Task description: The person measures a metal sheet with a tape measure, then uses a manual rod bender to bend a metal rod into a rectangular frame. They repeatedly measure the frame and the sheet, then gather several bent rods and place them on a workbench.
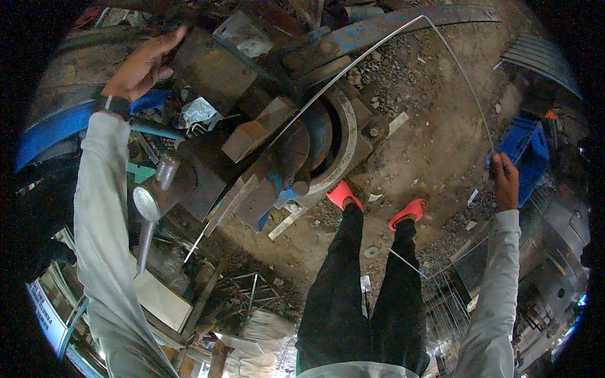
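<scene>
A thin metal rod (pixel 359 65) runs through a heavy, rusty iron machine (pixel 343 135) with a round wheel-like part. Its pale end sticks out at the machine's lower left. Far out, the rod bends sharply and comes down to my right hand (pixel 505 183), whose fingers are closed round it. Beyond that hand a bent stretch of rod shows near my right leg; whether it is the same piece I cannot tell. My left hand (pixel 135 68) is raised at the upper left, fingers stretched out, beside dark machine parts. It holds nothing that I can see.
A shiny metal lever with a rounded knob (pixel 146 205) stands near my left forearm. At right lies a blue plastic crate (pixel 532 154) below a corrugated sheet (pixel 545 63). My feet, in red slippers (pixel 408 214), stand on dirt ground with scattered rubble. Wire frames (pixel 447 309) lie lower right.
</scene>
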{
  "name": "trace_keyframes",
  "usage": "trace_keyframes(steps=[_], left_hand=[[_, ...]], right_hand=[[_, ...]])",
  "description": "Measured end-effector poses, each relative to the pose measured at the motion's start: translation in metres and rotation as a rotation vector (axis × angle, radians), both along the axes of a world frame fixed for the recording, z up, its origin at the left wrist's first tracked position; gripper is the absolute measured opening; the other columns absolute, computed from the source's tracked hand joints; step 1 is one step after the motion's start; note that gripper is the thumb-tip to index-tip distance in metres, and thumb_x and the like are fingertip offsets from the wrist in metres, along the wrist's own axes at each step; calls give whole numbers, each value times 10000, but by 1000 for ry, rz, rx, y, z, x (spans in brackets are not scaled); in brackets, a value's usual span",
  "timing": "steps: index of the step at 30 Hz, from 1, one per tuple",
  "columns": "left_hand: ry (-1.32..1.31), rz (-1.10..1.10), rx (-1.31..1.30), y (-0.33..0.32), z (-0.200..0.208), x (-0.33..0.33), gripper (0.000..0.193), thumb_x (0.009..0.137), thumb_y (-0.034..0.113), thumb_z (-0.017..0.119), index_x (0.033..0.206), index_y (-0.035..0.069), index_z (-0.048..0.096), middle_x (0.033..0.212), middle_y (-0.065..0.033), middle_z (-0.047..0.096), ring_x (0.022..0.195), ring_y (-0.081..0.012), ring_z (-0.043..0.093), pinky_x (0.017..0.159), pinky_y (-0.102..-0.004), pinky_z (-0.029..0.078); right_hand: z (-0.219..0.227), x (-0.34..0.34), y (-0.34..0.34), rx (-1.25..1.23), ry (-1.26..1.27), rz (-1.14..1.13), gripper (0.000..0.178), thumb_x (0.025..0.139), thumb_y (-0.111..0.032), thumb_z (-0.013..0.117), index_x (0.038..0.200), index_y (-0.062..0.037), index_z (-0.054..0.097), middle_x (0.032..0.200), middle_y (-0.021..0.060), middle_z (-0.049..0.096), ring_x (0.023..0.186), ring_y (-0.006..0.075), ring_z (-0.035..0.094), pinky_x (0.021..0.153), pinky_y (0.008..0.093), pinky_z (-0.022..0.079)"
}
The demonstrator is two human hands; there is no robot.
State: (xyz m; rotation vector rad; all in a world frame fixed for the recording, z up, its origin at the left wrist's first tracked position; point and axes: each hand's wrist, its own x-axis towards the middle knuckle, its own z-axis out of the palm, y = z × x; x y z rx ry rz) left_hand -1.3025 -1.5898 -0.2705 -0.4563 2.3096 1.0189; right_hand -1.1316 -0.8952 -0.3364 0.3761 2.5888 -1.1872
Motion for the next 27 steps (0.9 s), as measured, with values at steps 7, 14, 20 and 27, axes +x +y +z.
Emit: trace_keyframes(steps=[7,14,20,27], left_hand=[[68,9,338,6,2,12,656,925,600,561,1384,131,545,1304,-2,595,1131,-127,569,943,-254,449],[-28,224,-87,72,32,8,841,899,571,627,1522,94,327,1572,-163,287,1394,-308,334,1118,-426,353],[210,-118,323,6,7,13,697,920,583,598,1400,90,482,1046,-87,579,697,-143,503,670,-327,419],[34,273,333,17,5,12,304,952,415,652,853,128,643,657,37,426,563,-94,358,588,-300,311]], right_hand=[[4,-2,-2,27,4,30,333,1035,-331,525,802,-95,502,726,-62,390,679,58,355,600,232,292],[-1,-2,8,-55,-7,-16,322,1001,-357,568,829,-86,537,754,-46,463,686,86,401,606,257,328],[3,-2,7,-72,-53,-20,308,1006,-348,556,841,-89,536,744,-46,460,668,79,401,586,255,326],[0,0,15,-71,-38,16,309,1010,-353,543,857,-85,544,737,-43,460,668,75,404,572,253,318]])
